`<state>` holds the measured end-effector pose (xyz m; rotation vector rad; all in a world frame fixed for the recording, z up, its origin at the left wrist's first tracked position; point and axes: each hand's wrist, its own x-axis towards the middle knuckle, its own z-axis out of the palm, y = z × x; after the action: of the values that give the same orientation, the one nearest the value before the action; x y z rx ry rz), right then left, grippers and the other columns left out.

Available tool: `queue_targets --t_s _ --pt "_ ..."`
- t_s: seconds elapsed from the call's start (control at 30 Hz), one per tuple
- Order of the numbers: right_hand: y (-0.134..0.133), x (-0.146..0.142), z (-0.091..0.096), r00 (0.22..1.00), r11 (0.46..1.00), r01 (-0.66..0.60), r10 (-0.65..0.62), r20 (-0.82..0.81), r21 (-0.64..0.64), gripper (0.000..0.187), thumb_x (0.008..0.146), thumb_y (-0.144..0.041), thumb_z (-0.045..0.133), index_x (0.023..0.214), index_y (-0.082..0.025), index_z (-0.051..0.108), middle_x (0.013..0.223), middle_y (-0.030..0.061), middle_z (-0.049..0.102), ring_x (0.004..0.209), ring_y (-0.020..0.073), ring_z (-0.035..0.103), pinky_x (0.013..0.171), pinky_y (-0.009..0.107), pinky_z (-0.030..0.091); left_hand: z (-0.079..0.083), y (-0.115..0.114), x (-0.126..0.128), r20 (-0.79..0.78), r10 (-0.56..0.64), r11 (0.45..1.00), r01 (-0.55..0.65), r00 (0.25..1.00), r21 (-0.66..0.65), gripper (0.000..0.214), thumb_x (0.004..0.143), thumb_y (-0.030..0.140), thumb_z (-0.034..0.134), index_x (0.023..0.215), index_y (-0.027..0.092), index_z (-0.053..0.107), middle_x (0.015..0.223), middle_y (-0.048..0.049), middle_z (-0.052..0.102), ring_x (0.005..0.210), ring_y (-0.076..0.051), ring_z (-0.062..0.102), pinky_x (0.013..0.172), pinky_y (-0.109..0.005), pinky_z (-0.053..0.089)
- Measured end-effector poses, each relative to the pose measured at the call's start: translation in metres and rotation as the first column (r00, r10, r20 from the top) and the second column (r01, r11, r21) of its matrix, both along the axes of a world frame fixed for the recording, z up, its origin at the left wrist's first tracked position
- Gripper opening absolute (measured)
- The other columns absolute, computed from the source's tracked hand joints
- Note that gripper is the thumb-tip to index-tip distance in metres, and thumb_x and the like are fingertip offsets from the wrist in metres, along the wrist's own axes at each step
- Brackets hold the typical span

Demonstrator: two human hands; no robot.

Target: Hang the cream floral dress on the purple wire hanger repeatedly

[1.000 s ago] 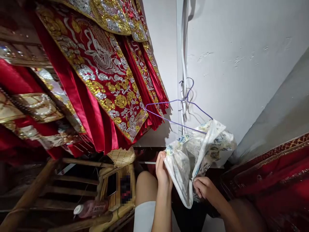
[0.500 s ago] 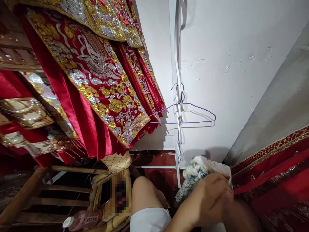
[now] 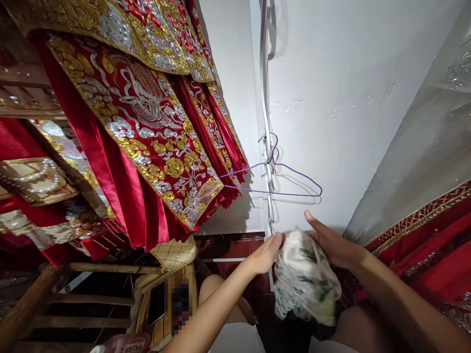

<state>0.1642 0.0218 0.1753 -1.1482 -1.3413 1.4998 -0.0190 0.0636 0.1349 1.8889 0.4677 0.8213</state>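
Observation:
A crumpled white cloth with a blue and green print (image 3: 304, 282) hangs bunched between my two hands. My left hand (image 3: 265, 255) pinches its upper left edge. My right hand (image 3: 329, 241) rests against its upper right side, with the fingers partly stretched over the fabric. Above the cloth a purple wire hanger (image 3: 279, 182) hangs bare from a hook on the white wall (image 3: 349, 122).
Red garments with gold and silver embroidery (image 3: 147, 132) hang at the left. Below them stand a wooden rack (image 3: 73, 294) and a woven chair (image 3: 172, 257). More red embroidered fabric (image 3: 427, 255) lies at the right. My knee shows at the bottom centre.
The cloth has come off the purple hanger, which now hangs bare. My hands gathered the cloth into a bunch low down, then raised it towards the hanger.

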Motion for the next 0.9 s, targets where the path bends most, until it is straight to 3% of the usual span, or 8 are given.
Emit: queue_targets --t_s 0.17,0.27,0.33,0.4,0.47,0.57,0.77,0.9 --pt "0.015 0.02 0.019 0.927 0.952 -0.292 0.305 0.217 -0.093 0.048 0.072 -0.063 0.071 0.06 -0.017 0.065 0.059 0.0019 0.059 0.055 0.016 0.05 0.054 0.028 0.039 -0.045 0.009 -0.031 -0.129 -0.075 0.951 0.11 0.989 0.29 0.061 0.096 0.064 0.043 0.055 0.022 0.057 0.05 0.0012 0.046 0.049 -0.014 0.043 0.057 -0.028 0.043" --pt "0.034 0.035 0.024 0.906 0.973 -0.071 -0.029 0.423 0.218 0.028 0.072 -0.044 0.073 0.064 -0.017 0.068 0.064 0.0036 0.064 0.061 0.0186 0.055 0.055 0.028 0.039 -0.052 0.026 -0.063 -0.284 -0.042 0.908 0.155 0.958 0.39 0.054 0.095 0.052 0.055 0.051 0.021 0.047 0.048 0.005 0.038 0.047 -0.011 0.034 0.063 -0.026 0.04" --pt "0.05 0.041 0.024 0.858 0.858 0.19 -0.381 0.345 0.477 0.022 0.076 -0.038 0.069 0.081 -0.017 0.072 0.082 0.0069 0.071 0.074 0.0223 0.061 0.064 0.029 0.044 -0.047 0.038 -0.086 -0.33 0.085 0.913 0.059 0.94 0.403 0.051 0.093 0.046 0.061 0.051 0.02 0.048 0.048 0.0059 0.036 0.047 -0.01 0.031 0.063 -0.026 0.036" --pt "0.068 0.042 0.019 0.791 0.738 0.334 -0.558 0.25 0.587 0.029 0.08 -0.036 0.065 0.103 -0.02 0.071 0.097 0.0079 0.072 0.085 0.0243 0.064 0.074 0.032 0.048 -0.039 0.044 -0.104 -0.38 0.145 0.945 -0.015 0.914 0.326 0.048 0.091 0.045 0.063 0.053 0.018 0.05 0.049 0.0059 0.034 0.049 -0.01 0.028 0.059 -0.025 0.031" --pt "0.088 0.037 0.007 0.805 0.772 0.323 -0.528 0.27 0.547 0.033 0.085 -0.038 0.061 0.113 -0.023 0.068 0.102 0.0076 0.071 0.091 0.0247 0.064 0.082 0.035 0.049 -0.029 0.042 -0.114 -0.392 0.14 0.982 -0.077 0.909 0.173 0.047 0.091 0.047 0.062 0.056 0.017 0.052 0.054 0.0046 0.036 0.054 -0.01 0.03 0.057 -0.024 0.028" --pt "0.116 0.026 -0.019 0.85 0.85 0.279 -0.435 0.298 0.447 0.028 0.087 -0.048 0.057 0.09 -0.023 0.068 0.089 0.0059 0.069 0.091 0.0227 0.063 0.083 0.032 0.048 -0.018 0.029 -0.112 -0.229 0.159 0.984 -0.173 0.96 -0.043 0.036 0.085 0.045 0.068 0.068 0.015 0.058 0.072 0.0007 0.048 0.067 -0.012 0.041 0.063 -0.023 0.032" --pt "0.118 0.037 -0.046 0.759 0.772 0.426 -0.589 0.279 0.472 0.039 0.081 -0.055 0.051 0.06 -0.024 0.039 0.054 -0.0029 0.043 0.056 0.0157 0.041 0.055 0.027 0.033 -0.012 0.01 -0.096 -0.001 0.139 0.861 -0.121 0.99 -0.495 0.044 0.07 0.048 0.079 0.076 0.019 0.047 0.068 0.0036 0.049 0.061 -0.011 0.041 0.059 -0.022 0.032" --pt "0.089 0.067 -0.022 0.613 0.674 0.442 -0.709 0.349 0.592 0.031 0.075 -0.046 0.054 0.057 -0.023 0.047 0.053 -0.0024 0.04 0.057 0.0158 0.039 0.056 0.028 0.028 0.002 0.024 -0.102 -0.271 0.182 0.959 -0.231 0.945 -0.161 0.038 0.088 0.058 0.058 0.094 0.021 0.054 0.069 0.0024 0.056 0.061 -0.015 0.048 0.064 -0.026 0.038"
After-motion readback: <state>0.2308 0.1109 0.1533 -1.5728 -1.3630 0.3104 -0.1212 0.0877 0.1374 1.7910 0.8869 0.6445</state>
